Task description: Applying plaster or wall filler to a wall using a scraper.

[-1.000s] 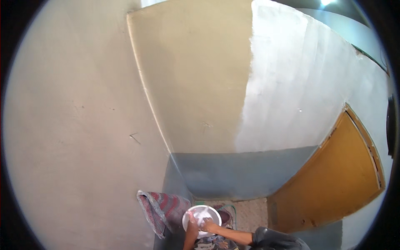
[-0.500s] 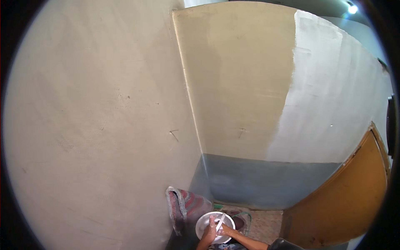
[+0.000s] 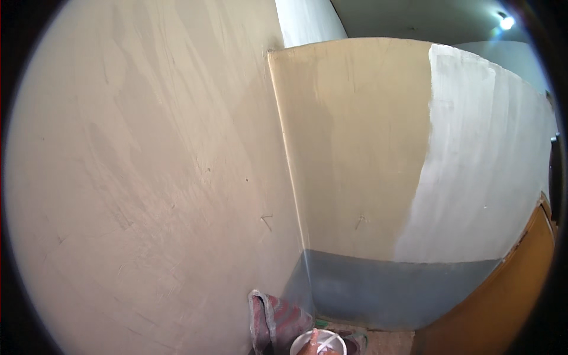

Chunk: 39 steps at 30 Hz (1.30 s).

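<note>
A white bucket stands at the lower edge of the head view, partly cut off by it. My left hand is over the bucket's mouth, fingers stretched upward and smeared with something pale. Beside it my right hand shows only as a sliver at the picture's edge, its fingers hidden. A flat white stick slants across the mouth between my hands and the rim. Whether either hand grips it, I cannot make out. The bucket's contents are mostly hidden.
A red and grey woven sack leans by the left wall. The facing wall is beige, with a white painted part and a blue-grey band below. An orange-brown door is at right.
My view has tilted up and shifted left, so the bucket, sack and hands sit lower in the picture. My forearms have dropped out of sight. The stick now lies at a flatter slant.
</note>
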Each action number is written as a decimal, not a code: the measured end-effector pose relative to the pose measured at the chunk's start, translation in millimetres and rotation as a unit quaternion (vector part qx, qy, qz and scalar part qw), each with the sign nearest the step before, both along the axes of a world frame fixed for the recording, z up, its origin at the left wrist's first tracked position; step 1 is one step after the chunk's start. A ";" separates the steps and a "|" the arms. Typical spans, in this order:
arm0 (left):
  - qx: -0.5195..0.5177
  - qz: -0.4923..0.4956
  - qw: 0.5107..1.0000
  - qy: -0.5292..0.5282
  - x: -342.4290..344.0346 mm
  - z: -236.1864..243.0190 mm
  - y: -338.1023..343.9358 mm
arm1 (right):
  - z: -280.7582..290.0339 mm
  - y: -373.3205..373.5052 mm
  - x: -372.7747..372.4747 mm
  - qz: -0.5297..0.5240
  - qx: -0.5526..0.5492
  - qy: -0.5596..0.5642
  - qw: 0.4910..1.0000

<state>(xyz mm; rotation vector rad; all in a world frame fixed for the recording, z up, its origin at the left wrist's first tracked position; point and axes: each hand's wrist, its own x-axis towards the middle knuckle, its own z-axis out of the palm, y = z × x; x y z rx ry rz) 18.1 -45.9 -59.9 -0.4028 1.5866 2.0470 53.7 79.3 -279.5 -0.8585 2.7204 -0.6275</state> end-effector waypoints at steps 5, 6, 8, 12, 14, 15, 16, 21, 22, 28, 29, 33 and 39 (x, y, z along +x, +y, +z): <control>0.033 0.067 0.997 -0.005 -11.3 -4.3 -4.2 | 103.5 -2.7 -0.9 0.005 -0.164 -0.228 0.960; 0.038 0.078 0.996 -0.005 -12.3 -4.6 -5.8 | 116.9 3.0 -2.4 0.020 -0.158 -0.262 0.952; 0.044 0.100 0.994 -0.005 -13.9 -3.5 -11.2 | 136.2 14.6 -11.3 0.061 -0.057 -0.257 0.963; 0.056 0.141 0.988 -0.006 -16.3 -1.5 -25.1 | 217.6 35.8 0.2 -0.026 -0.044 -0.139 0.989; 0.059 0.156 0.986 -0.006 -17.1 -0.6 -28.5 | 211.1 35.8 -6.1 -0.038 -0.064 -0.109 0.991; 0.061 0.164 0.985 -0.008 -16.8 -0.4 -29.5 | 198.2 34.2 -6.8 -0.042 -0.076 -0.096 0.992; 0.062 0.171 0.983 -0.009 -17.7 -0.7 -30.2 | 182.2 33.2 -9.8 -0.046 -0.088 -0.086 0.991; 0.074 0.199 0.977 -0.006 -18.3 -4.0 -40.7 | 109.5 26.6 -11.1 -0.052 -0.111 -0.068 0.990; 0.075 0.203 0.976 -0.007 -18.6 -4.7 -41.0 | 99.3 27.2 -10.1 -0.052 -0.115 -0.067 0.990; 0.073 0.208 0.975 -0.010 -18.4 -4.0 -42.7 | 80.7 29.8 -5.5 -0.045 -0.142 -0.044 0.988; 0.073 0.206 0.976 -0.010 -17.2 -3.0 -42.2 | 77.7 29.5 -3.8 -0.042 -0.149 -0.037 0.987; 0.075 0.193 0.978 -0.008 -20.1 -2.8 -34.9 | 74.3 27.4 -2.7 -0.052 -0.156 -0.036 0.986; 0.081 0.171 0.982 -0.002 -22.9 -3.1 -25.2 | 76.9 22.8 -3.2 -0.088 -0.148 -0.057 0.983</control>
